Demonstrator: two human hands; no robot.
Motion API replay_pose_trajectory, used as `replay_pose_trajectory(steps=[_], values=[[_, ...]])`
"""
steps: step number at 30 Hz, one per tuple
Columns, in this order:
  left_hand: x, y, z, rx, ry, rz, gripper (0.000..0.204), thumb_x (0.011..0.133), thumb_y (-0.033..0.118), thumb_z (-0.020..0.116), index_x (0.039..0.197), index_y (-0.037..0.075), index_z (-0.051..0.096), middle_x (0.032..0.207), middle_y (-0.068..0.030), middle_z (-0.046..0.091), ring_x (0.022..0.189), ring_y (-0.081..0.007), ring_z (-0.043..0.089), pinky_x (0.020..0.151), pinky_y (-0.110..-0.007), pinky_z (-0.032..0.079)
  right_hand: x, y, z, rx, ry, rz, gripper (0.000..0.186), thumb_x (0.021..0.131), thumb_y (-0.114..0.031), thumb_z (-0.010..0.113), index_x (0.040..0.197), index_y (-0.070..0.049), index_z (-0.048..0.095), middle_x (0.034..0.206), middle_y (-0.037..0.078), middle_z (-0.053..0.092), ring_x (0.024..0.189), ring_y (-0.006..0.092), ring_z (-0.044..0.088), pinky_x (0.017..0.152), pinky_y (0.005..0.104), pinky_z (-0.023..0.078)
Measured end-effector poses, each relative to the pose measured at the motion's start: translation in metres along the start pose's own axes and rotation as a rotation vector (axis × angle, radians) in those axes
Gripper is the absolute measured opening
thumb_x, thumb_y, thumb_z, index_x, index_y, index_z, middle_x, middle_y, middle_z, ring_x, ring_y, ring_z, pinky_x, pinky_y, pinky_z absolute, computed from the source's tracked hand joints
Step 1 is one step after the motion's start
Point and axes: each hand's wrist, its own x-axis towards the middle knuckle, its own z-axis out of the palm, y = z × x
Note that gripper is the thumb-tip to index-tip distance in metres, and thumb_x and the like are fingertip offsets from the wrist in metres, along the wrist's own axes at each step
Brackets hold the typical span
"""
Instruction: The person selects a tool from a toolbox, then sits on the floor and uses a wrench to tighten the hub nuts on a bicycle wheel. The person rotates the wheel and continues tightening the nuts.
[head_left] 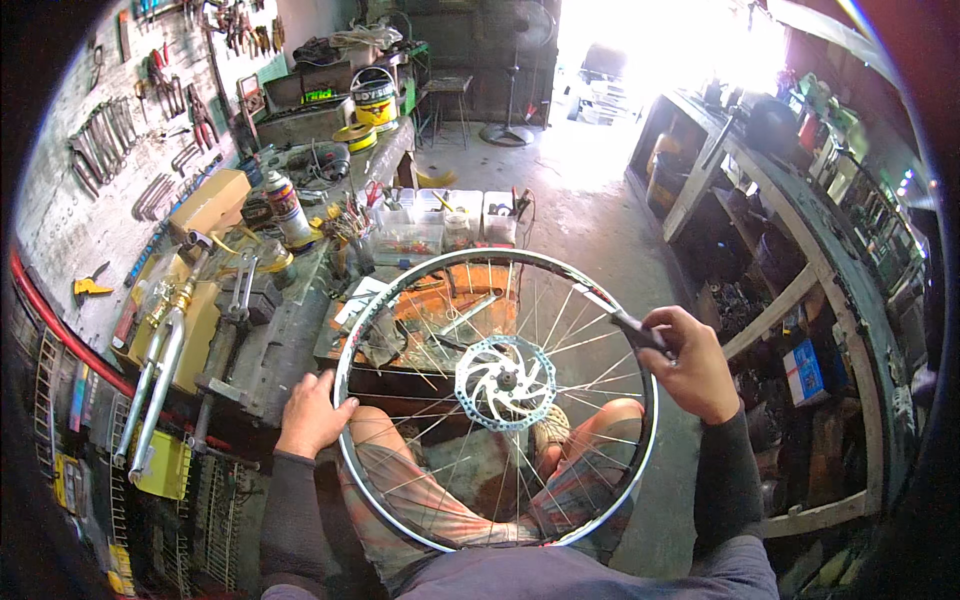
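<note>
bike wheel across the lap, left hand gripping its rim, right hand closed around a dark tool at the opposite rim

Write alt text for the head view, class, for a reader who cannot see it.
A seated person holds a spoked bicycle wheel with a brake disc over their lap, left hand gripping the rim, right hand holding a small dark tool at the rim. A cluttered workbench and a wall of hanging tools lie to the left.
</note>
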Motion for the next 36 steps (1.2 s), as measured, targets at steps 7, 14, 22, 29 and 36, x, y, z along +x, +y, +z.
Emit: replay_pose_trajectory(steps=[7, 14, 22, 29, 36], values=[[-0.004, 0.129, -0.003, -0.563, 0.125, 0.746, 0.043, 0.089, 0.011, 0.080, 0.131, 0.004, 0.070, 0.129, -0.0177, 0.070, 0.123, -0.0389, 0.065, 0.107, -0.047, 0.052, 0.025, -0.073, 0.005, -0.156, -0.449, -0.483, 0.024, 0.086, -0.022, 0.080, 0.100, -0.003, 0.075, 0.086, 0.021, 0.074, 0.081, 0.0428, 0.072, 0.077, 0.0500, 0.057], [0.007, 0.163, 0.053, -0.584, 0.109, 0.744, 0.021, 0.091, 0.009, 0.078, 0.111, 0.003, 0.078, 0.118, -0.0164, 0.075, 0.113, -0.0377, 0.070, 0.102, -0.045, 0.055, 0.052, -0.096, 0.048, -0.350, -0.456, -0.624, 0.025, 0.085, -0.025, 0.076, 0.083, 0.000, 0.074, 0.079, 0.023, 0.072, 0.077, 0.0443, 0.073, 0.075, 0.0523, 0.059], [0.004, 0.180, 0.056, -0.617, 0.149, 0.699, 0.015, 0.090, 0.010, 0.077, 0.102, 0.001, 0.079, 0.109, -0.0130, 0.074, 0.105, -0.0344, 0.070, 0.097, -0.044, 0.054, 0.065, -0.115, 0.053, -0.553, -0.532, -0.629, 0.023, 0.084, -0.024, 0.075, 0.088, -0.001, 0.076, 0.083, 0.023, 0.073, 0.083, 0.0417, 0.074, 0.079, 0.0503, 0.060], [0.003, 0.180, 0.059, -0.648, 0.123, 0.656, 0.014, 0.088, 0.008, 0.079, 0.100, 0.002, 0.080, 0.103, -0.0124, 0.072, 0.100, -0.0334, 0.070, 0.093, -0.045, 0.055, 0.071, -0.111, 0.064, -0.526, -0.518, -0.740, 0.025, 0.085, -0.023, 0.078, 0.092, 0.001, 0.075, 0.083, 0.023, 0.074, 0.081, 0.0421, 0.075, 0.077, 0.0504, 0.061], [0.005, 0.178, 0.056, -0.634, 0.108, 0.655, 0.014, 0.090, 0.011, 0.078, 0.100, 0.001, 0.081, 0.102, -0.0159, 0.073, 0.101, -0.0371, 0.069, 0.092, -0.046, 0.054, 0.072, -0.109, 0.082, -0.393, -0.461, -0.698, 0.031, 0.091, -0.027, 0.078, 0.096, 0.003, 0.071, 0.082, 0.024, 0.073, 0.083, 0.0426, 0.076, 0.075, 0.0507, 0.061]])
